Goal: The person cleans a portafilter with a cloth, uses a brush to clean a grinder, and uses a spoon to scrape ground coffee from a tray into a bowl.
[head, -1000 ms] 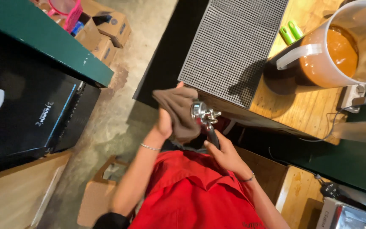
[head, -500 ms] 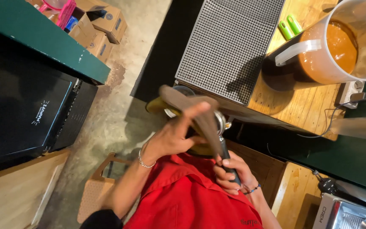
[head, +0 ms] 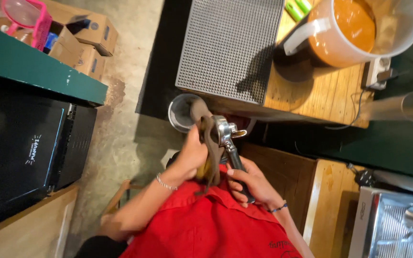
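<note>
My right hand grips the black handle of a metal portafilter, which I hold in front of my red shirt with its head pointing away from me. My left hand, a thin bracelet at its wrist, presses a brown cloth against the left side of the portafilter's head. The cloth hangs in a bunched strip down past my fingers. A round grey bin sits just beyond the portafilter, below the counter edge.
A wooden counter carries a grey dotted mat, a white pitcher of orange liquid and a clear tumbler. A black appliance under a green shelf is left. Cardboard boxes stand on the concrete floor, and a steel espresso machine is lower right.
The cloth, draped flat over the portafilter's head half a second ago, is now bunched at its left side and the metal head shows. Both hands have shifted slightly right.
</note>
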